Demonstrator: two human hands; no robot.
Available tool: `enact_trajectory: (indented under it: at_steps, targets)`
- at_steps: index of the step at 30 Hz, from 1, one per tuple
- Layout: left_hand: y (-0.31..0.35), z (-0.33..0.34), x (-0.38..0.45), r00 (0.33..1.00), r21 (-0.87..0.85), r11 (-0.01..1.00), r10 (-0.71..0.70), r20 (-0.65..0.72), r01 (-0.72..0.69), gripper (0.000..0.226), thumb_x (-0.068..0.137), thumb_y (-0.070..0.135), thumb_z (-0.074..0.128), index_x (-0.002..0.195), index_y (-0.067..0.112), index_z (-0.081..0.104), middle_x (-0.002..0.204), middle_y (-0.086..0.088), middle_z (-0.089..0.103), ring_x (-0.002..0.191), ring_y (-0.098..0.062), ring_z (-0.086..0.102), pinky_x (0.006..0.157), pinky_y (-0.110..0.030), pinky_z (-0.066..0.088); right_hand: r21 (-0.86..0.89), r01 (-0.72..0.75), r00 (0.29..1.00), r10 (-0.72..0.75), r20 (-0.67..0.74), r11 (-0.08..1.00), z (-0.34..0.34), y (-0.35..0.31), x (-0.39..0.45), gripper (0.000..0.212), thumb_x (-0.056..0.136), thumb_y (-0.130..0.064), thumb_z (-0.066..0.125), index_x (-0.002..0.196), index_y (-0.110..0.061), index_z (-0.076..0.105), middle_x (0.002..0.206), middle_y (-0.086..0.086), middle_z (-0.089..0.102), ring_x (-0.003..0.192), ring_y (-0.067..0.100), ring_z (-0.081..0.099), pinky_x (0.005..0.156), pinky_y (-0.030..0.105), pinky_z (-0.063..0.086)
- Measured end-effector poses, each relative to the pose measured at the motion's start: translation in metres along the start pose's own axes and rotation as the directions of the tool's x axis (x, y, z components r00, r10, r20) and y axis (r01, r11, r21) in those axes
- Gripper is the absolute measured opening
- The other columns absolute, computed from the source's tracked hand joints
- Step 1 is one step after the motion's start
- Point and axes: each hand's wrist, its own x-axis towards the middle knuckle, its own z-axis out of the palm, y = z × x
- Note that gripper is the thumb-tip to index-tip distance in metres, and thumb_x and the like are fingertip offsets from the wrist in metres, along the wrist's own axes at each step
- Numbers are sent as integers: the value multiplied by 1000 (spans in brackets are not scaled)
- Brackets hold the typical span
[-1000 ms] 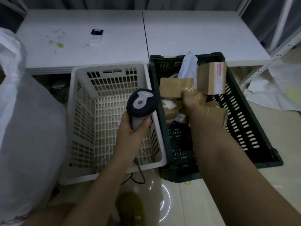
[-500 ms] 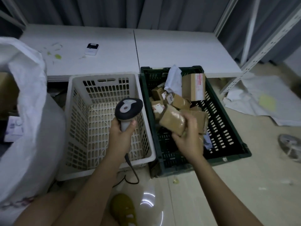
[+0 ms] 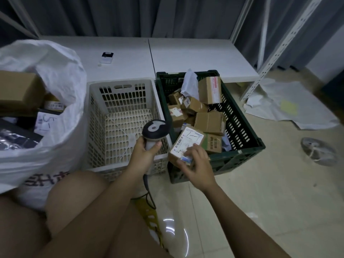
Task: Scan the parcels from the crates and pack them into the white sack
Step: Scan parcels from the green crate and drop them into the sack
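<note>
The parcel [image 3: 187,144] sits in your right hand [image 3: 198,166], over the near left corner of the green crate [image 3: 242,127], label side up. Your fingers curl round its near end and cover part of the label, so the scan may miss the barcode. The grip is also shallow, and the parcel could tip back into the crate. Your left hand [image 3: 144,155] wraps the handle of the scanner [image 3: 156,130] above the near right corner of the white crate [image 3: 119,90], head aimed away from you, not obviously at the label. The white sack [image 3: 61,75] stands open to the left of the white crate.
</note>
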Motion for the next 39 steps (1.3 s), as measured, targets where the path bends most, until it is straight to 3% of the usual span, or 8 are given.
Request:
enact_trajectory:
  at_steps: [4, 8, 11, 21, 26, 31, 36, 39]
  targets:
    - [-2, -4, -11, 1000, 51, 999, 5, 19, -6, 48, 90, 21, 63, 135, 18, 44, 127, -2, 57, 115, -21, 55, 103, -43, 43, 55, -198, 974, 203, -103, 979, -5, -13, 28, 13, 90, -25, 67, 96, -14, 63, 99, -2, 56, 101, 20, 50, 82, 38, 46]
    - [-5, -9, -13, 1000, 89, 996, 20, 23, -22, 48, 90, 23, 64, 134, 18, 45, 125, -2, 58, 114, -21, 56, 101, -42, 44, 159, -533, 845, 534, 45, 831, -11, -14, 47, 102, 69, -31, 85, 148, -22, 21, 150, 10, 24, 140, 29, 21, 112, 46, 29]
    - [-6, -12, -12, 999, 84, 996, 25, 35, -28, 48, 91, 22, 63, 135, 16, 45, 126, -1, 57, 114, -19, 54, 100, -38, 43, 357, -665, 746, 607, 274, 656, -7, -3, 51, 147, 38, -53, 95, 151, -31, 4, 149, 8, 42, 132, 27, 46, 107, 54, 40]
    - [-5, -14, -3, 999, 21, 999, 35, 12, -35, 49, 90, 19, 63, 136, 16, 45, 126, -5, 59, 113, -22, 57, 102, -45, 44, 448, -508, 861, 427, 276, 736, -26, -35, 76, 61, 87, -7, 66, 135, -20, 32, 130, 9, 47, 93, 24, 66, 60, 25, 58]
    - [-2, -13, -3, 998, 25, 998, 58, 41, -59, 49, 91, 18, 62, 136, 18, 43, 127, -1, 57, 115, -19, 55, 102, -41, 44, 380, -485, 874, 455, 172, 788, -47, -30, 95, 37, 83, -10, 71, 110, -15, 46, 122, 6, 50, 97, 25, 63, 81, 42, 58]
    - [-2, -17, -3, 992, 15, 997, 73, 106, -75, 51, 91, 18, 62, 138, 23, 43, 128, 1, 57, 115, -19, 57, 102, -41, 45, 297, -466, 881, 406, 243, 833, -74, -18, 116, 39, 83, -11, 74, 121, -13, 65, 122, 6, 59, 103, 23, 65, 87, 40, 57]
    - [4, -15, -10, 972, 48, 989, 131, 196, -143, 51, 91, 13, 61, 137, 20, 41, 122, 8, 55, 104, 1, 54, 84, -12, 44, 234, -442, 886, 380, 266, 866, -93, -24, 135, 39, 85, -15, 73, 123, -14, 64, 110, 4, 66, 90, 13, 68, 72, 23, 57]
    - [5, -14, -15, 958, 70, 985, 136, 254, -159, 51, 91, 14, 60, 137, 23, 40, 126, 7, 55, 112, -6, 54, 97, -23, 44, 195, -438, 883, 380, 274, 878, -98, -27, 140, 37, 85, -14, 73, 122, -17, 65, 105, 0, 64, 87, 11, 67, 69, 22, 56]
